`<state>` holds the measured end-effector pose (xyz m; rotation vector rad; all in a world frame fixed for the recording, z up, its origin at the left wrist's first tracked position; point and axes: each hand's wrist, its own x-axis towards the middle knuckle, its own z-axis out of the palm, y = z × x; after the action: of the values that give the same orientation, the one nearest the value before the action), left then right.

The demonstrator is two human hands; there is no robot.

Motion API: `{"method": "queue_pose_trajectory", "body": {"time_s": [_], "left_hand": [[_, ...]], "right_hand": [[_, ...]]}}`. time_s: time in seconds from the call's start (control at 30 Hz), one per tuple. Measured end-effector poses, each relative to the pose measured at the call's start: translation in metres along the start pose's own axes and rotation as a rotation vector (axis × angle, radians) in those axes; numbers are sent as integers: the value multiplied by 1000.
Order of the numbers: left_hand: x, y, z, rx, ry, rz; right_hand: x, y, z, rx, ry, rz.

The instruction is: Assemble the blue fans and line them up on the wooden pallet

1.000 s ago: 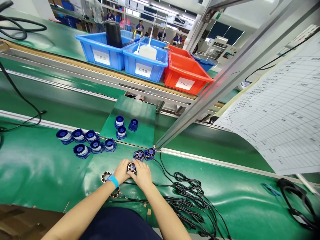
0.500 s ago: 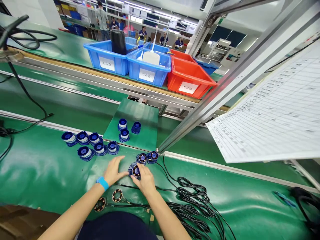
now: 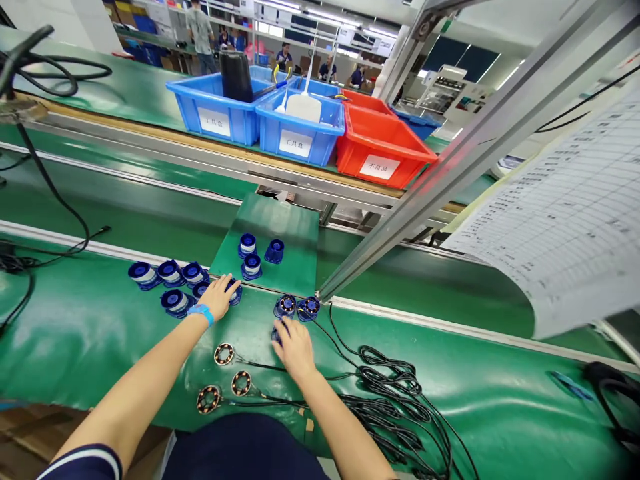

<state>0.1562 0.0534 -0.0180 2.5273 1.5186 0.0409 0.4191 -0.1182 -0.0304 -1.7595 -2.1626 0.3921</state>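
My left hand (image 3: pixel 218 298), with a blue band at the wrist, reaches with fingers stretched over a blue round housing (image 3: pixel 235 293) on a flat base. It partly hides this and a neighbouring one. My right hand (image 3: pixel 296 347) curls its fingers round another blue housing (image 3: pixel 277 332), mostly covered by the hand. Just beyond it, two blue housings (image 3: pixel 287 305) hold rings with small coppery spots. Nearer my body lie a loose ring (image 3: pixel 224 354), a second ring (image 3: pixel 241 383) and a third ring (image 3: pixel 208 399), with thin wires and black leads.
Several blue housings with white bands (image 3: pixel 175 301) stand at left; three more are on a raised green board (image 3: pixel 295 220). Coiled black cables (image 3: pixel 385 393) spread at right. A metal post (image 3: pixel 370 237), hanging paper (image 3: pixel 560 227), blue bins (image 3: pixel 215 123) and a red bin (image 3: pixel 385 150) lie beyond.
My left hand has moved away from the right hand, forward and left to the group of blue housings. My right hand stays at its housing. A third loose ring now shows on the mat.
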Motion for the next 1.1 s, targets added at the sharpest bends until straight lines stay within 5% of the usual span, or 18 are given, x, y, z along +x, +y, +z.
{"method": "queue_pose_trajectory", "body": {"time_s": [0.13,0.27,0.37,0.47,0.63,0.93,1.1], "left_hand": [[-4,3,9,-7,-40,-30],[-32,2,11,-137,-31,-15],[-59,2,12,-223,3,-50],[-79,11,16,-342,-13,-71],[-89,43,32,-567,-60,-61],[-93,62,41,-594,-45,-63],[-96,65,47,-591,-46,-64]], "right_hand": [[11,-61,24,107,-160,-257],[24,-92,54,55,-370,-233],[25,-83,48,71,-365,-180],[17,-66,21,122,-190,-113],[13,-61,-15,137,-71,-79],[25,-60,-16,146,-129,0],[33,-72,1,99,-189,9]]}}
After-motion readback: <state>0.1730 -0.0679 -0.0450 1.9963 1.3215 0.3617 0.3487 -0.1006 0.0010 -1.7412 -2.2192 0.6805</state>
